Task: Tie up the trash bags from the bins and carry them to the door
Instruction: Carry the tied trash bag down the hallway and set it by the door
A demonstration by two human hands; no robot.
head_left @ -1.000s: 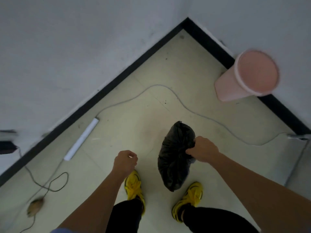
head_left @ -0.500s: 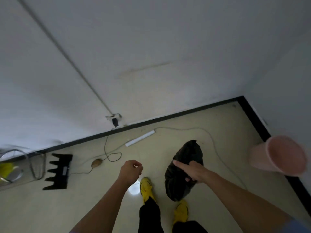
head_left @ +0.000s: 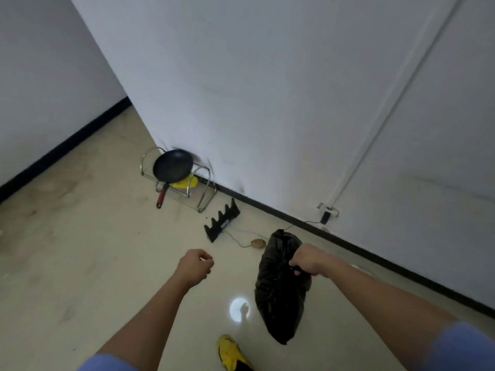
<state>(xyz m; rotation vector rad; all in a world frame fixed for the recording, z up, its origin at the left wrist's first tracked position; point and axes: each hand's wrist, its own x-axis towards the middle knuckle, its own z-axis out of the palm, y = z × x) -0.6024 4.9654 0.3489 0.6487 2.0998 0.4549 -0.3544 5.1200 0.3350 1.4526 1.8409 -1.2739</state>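
The black trash bag (head_left: 281, 290) hangs above the floor (head_left: 80, 263), long axis vertical, its gathered top gripped by the right hand (head_left: 308, 259). The left hand (head_left: 194, 266) is a loose, empty fist. Far left, a wire rack (head_left: 203, 194) holds a frying pan (head_left: 172, 167).

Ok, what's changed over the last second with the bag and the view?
The view has swung left, away from the corner: the pink bin is gone from sight, and a wire rack holding a black pan now shows. The right hand still grips the black trash bag, hanging off the floor. The left hand stays closed and empty.
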